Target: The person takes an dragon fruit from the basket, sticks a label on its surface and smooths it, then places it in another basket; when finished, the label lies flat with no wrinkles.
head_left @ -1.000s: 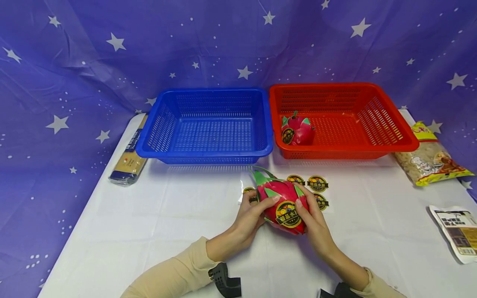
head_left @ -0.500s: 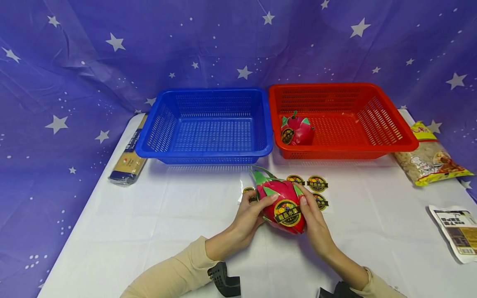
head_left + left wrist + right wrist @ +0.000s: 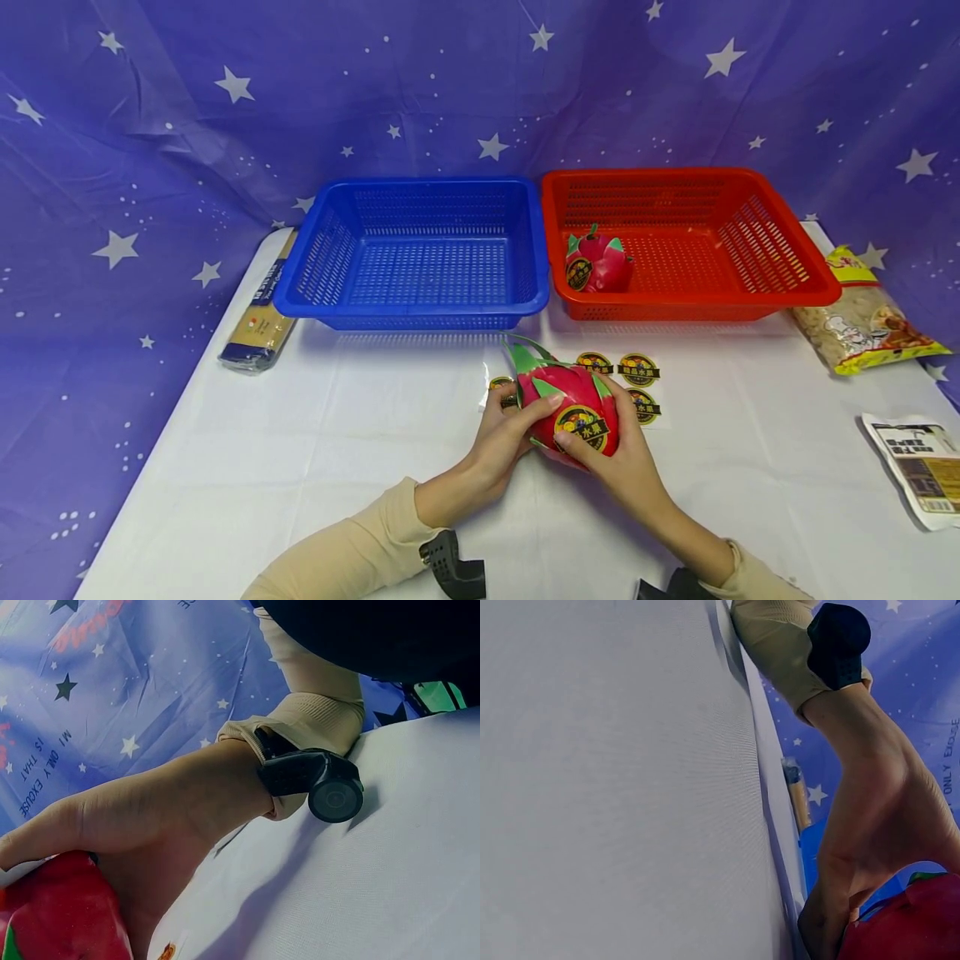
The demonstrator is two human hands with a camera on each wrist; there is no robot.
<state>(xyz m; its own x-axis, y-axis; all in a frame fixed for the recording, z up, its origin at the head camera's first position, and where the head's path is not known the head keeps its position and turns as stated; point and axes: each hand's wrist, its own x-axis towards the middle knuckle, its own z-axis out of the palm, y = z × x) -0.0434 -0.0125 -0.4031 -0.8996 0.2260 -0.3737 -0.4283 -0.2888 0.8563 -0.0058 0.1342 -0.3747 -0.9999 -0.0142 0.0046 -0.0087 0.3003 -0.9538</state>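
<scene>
Between both hands is a dragon fruit (image 3: 573,390), deep pink with green leaf tips. A round black-and-gold sticker (image 3: 583,427) sits on its near side. The left hand (image 3: 495,446) grips the fruit from the left, thumb on top. From the right, the right hand (image 3: 633,454) holds it, its thumb lying across the sticker's lower part. Both wrist views show part of the red fruit against the palms; most fingertips there are hidden. Behind the fruit a clear sheet carries several more such stickers (image 3: 639,369), partly covered by fruit and hands.
A blue basket (image 3: 412,310) stands at the back. Beside it is a red basket (image 3: 697,298) with a second stickered dragon fruit (image 3: 606,265) inside. A long packet (image 3: 258,325) lies at left; a yellow-edged bag (image 3: 862,321) and a white-brown pouch (image 3: 917,467) lie at right.
The right thumb has moved left and down, from the sticker's right edge onto its lower left part. The left hand and the fruit stay nearly in place.
</scene>
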